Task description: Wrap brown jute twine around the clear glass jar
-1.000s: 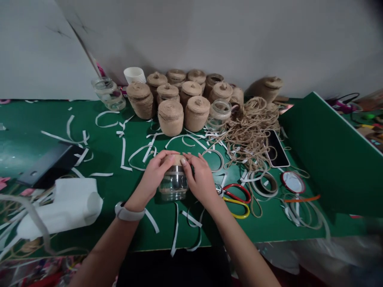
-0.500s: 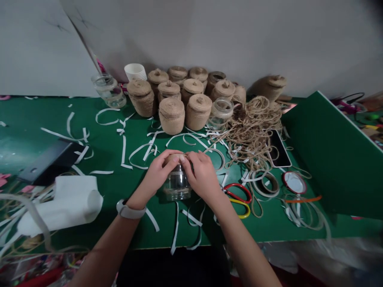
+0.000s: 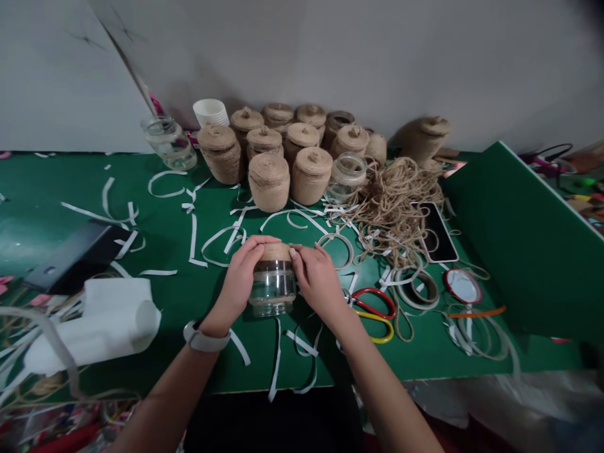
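A clear glass jar (image 3: 274,286) lies or stands with its threaded mouth toward me, and a band of jute twine (image 3: 276,252) is wound around its far end. My left hand (image 3: 243,274) is closed around the jar's left side, fingers over the wound band. At the band's right edge my right hand (image 3: 317,274) pinches the twine between thumb and forefinger. Red-and-yellow-handled scissors (image 3: 377,305) lie right of that hand, their blades partly hidden by it. Beyond the jar is a tangled heap of loose twine (image 3: 401,201).
Several twine-covered lidded jars (image 3: 268,182) stand along the back, with bare glass jars (image 3: 168,141) among them and white paper cups (image 3: 211,113). White strips (image 3: 193,239) litter the green table. A phone (image 3: 438,233), tape rolls (image 3: 418,289) and a green board (image 3: 528,245) are at right.
Both hands have moved apart at the jar's far end, exposing the wound twine band. My left hand has slid down the left side; my right thumb has shifted to the right edge.
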A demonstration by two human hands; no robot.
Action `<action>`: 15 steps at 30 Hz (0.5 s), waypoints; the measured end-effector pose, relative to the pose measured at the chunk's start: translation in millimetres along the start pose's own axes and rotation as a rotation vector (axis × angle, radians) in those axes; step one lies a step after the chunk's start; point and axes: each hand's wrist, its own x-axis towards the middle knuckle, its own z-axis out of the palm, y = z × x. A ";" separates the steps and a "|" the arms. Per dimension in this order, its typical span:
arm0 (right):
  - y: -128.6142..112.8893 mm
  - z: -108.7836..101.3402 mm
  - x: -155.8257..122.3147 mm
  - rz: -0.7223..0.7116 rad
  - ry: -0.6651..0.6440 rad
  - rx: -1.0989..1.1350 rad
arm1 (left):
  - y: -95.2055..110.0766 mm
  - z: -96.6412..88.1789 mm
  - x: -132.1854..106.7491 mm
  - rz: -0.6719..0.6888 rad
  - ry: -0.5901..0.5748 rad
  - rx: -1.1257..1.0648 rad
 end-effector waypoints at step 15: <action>-9.9 -1.9 8.3 -0.123 0.026 -0.086 | 5.6 -9.2 3.6 0.054 -0.073 0.140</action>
